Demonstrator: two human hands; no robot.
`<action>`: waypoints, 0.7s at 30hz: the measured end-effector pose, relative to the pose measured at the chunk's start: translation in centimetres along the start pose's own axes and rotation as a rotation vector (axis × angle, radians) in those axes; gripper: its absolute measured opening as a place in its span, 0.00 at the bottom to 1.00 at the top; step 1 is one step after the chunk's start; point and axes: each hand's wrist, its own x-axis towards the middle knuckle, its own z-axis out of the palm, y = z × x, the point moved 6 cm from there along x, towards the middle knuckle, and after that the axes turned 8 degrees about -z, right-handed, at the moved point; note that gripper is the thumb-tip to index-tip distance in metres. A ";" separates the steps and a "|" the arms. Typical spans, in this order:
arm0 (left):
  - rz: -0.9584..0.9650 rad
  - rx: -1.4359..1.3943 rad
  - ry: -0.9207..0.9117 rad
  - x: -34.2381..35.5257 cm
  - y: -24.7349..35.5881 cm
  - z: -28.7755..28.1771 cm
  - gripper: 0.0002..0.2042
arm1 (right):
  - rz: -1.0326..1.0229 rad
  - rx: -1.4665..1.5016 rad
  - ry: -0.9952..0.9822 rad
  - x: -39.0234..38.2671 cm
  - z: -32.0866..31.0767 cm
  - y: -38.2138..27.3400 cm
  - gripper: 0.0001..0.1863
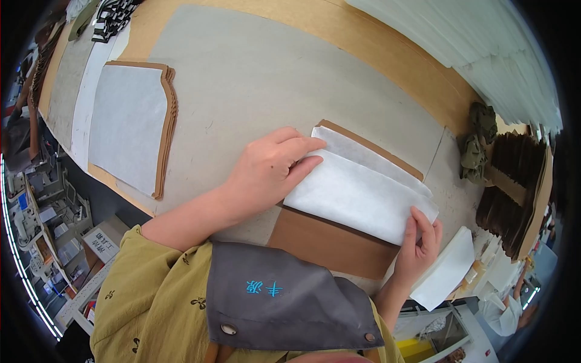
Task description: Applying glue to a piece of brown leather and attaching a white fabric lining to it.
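A thin white sheet (pixel 363 196), matte like paper or interfacing, is folded over on itself above a brown cloth piece (pixel 333 242). Brown shows both along the sheet's far edge and below its near fold. My left hand (pixel 266 166) pinches the sheet's left end between thumb and forefinger. At the right end, the thumb and fingers of my right hand (pixel 419 242) close on the sheet's corner. Whether the sheet touches the brown piece all along its length, I cannot tell.
A neat stack of brown pieces (pixel 164 133) topped with a white sheet lies at the left. Another white sheet (pixel 446 269) is near the right edge. Further right stand dark brown bundles (pixel 514 181) and crumpled green cloth (pixel 475 151); white layered material (pixel 472 48) is at the far right.
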 end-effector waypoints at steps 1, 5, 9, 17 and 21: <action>0.007 0.000 0.003 0.0 0.0 0.0 0.08 | -0.014 0.008 0.007 0.0 0.0 0.0 0.09; 0.017 0.001 0.012 0.0 0.1 -0.1 0.08 | -0.026 0.010 0.010 0.0 0.1 0.1 0.09; 0.031 -0.012 0.039 -0.1 -0.1 0.0 0.11 | -0.031 0.007 0.007 0.0 0.2 0.1 0.09; 0.020 -0.008 0.026 0.0 -0.1 0.0 0.11 | -0.023 -0.002 0.006 0.0 0.2 0.1 0.09; 0.009 -0.037 0.025 0.0 -0.3 0.2 0.11 | -0.024 -0.008 -0.006 0.1 0.2 0.0 0.09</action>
